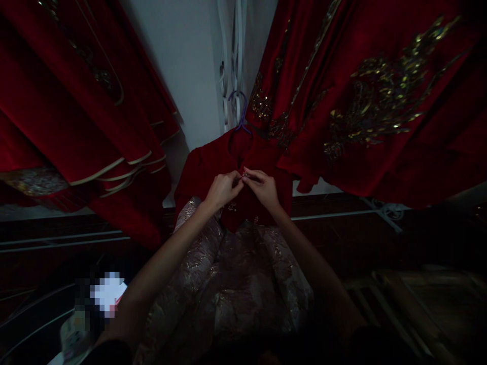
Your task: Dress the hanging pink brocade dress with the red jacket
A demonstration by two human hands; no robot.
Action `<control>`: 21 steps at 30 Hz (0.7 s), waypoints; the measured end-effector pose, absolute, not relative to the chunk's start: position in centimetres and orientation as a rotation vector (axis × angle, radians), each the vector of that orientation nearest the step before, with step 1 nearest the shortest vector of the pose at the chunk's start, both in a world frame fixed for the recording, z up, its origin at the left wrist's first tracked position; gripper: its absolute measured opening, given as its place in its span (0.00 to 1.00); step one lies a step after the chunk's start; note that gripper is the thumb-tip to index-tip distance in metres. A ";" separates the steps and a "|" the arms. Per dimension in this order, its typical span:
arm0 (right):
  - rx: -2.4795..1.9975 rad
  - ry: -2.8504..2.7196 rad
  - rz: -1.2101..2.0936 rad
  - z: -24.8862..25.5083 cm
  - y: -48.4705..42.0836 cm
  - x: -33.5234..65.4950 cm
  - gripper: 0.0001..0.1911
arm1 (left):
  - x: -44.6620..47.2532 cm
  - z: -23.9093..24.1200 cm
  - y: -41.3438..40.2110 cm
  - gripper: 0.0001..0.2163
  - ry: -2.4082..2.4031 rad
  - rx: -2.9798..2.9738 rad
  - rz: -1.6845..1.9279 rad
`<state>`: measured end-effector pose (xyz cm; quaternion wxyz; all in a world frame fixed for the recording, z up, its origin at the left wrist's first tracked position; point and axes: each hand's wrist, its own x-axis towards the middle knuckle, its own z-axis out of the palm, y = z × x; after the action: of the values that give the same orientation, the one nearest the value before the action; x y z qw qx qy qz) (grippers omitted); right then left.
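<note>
A red short garment (207, 161) hangs upright on a purple hanger (242, 104) in front of me. My left hand (223, 188) and my right hand (263, 187) meet at its front opening, just below the neckline. Their fingers pinch a small shiny fastener (244, 174) there, partly covered by the fingertips. Another glittering ornament (232, 206) sits lower on the front, below my left hand. Beneath the garment, shiny patterned fabric (243, 274) in pale pink spreads in wide folds. Dim light hides how the fastener is joined.
Red garments with pale-edged layers (125, 167) hang at left. On the right, a red garment (426, 167) carries gold sequin embroidery (380, 96). White straps (238, 45) hang behind the hanger. A blurred-out bright screen (108, 294) glows at lower left; a slatted wooden piece (426, 304) stands at lower right.
</note>
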<state>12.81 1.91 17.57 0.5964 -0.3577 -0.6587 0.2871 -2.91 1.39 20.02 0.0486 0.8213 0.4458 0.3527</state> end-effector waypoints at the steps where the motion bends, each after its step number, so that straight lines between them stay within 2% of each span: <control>1: -0.827 -1.532 0.672 17.6 2.0 12.9 0.19 | -3.0 20.1 1.4 0.08 1.362 2.535 1.053; 13: -0.784 -1.543 0.836 16.6 3.6 13.4 0.21 | -3.0 20.7 1.8 0.10 1.468 2.800 0.832; 17: -0.789 -1.541 0.839 16.3 4.0 13.1 0.21 | -2.2 19.4 2.2 0.09 1.400 2.597 1.019; 21: -0.793 -1.491 0.825 15.3 3.4 12.1 0.24 | -0.8 17.5 3.3 0.06 1.113 1.992 1.320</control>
<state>12.13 3.45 15.26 0.5901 -0.3406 -0.6403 0.3546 -0.76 3.28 17.48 0.2502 0.7315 0.4088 0.4849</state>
